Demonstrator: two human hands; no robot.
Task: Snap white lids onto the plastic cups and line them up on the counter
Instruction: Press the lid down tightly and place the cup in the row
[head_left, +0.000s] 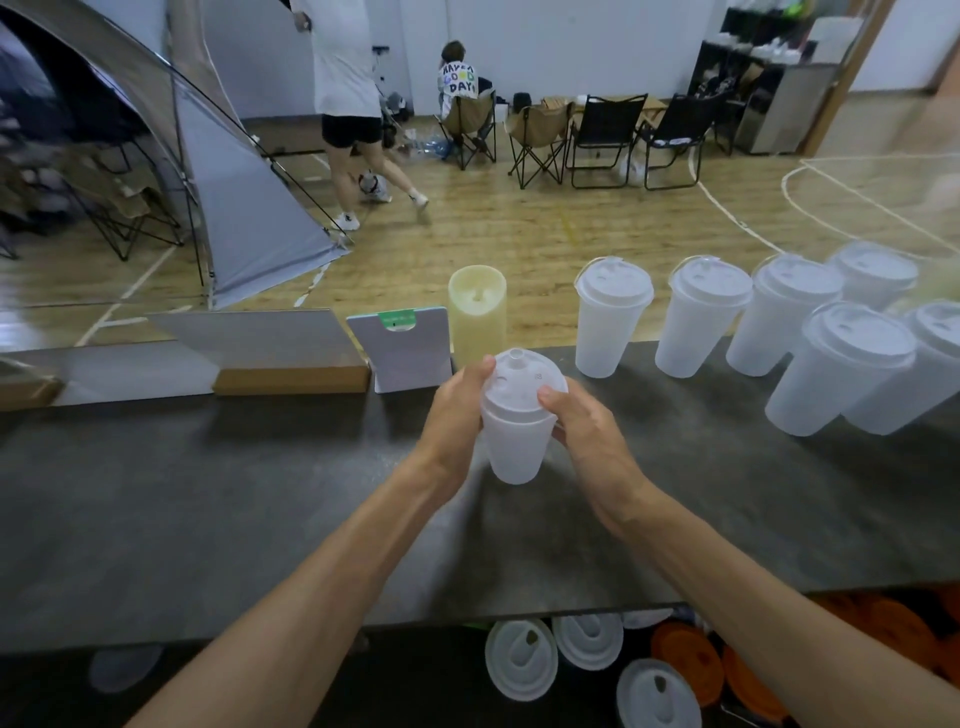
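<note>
Right now the cup (516, 441) is held above the bench (208, 493), its white lid (522, 384) sitting on the rim, seemingly not yet pressed home all round. The left hand (457, 410) wraps the cup's side with its thumb on the lid edge; the right hand (584, 421) grips the opposite side, thumb on top. Best to press evenly around the rim, without squeezing the soft wall. Then it likely joins the lidded cups (608, 322) standing to the right. Spare lids (521, 659) lie below the bench edge.
</note>
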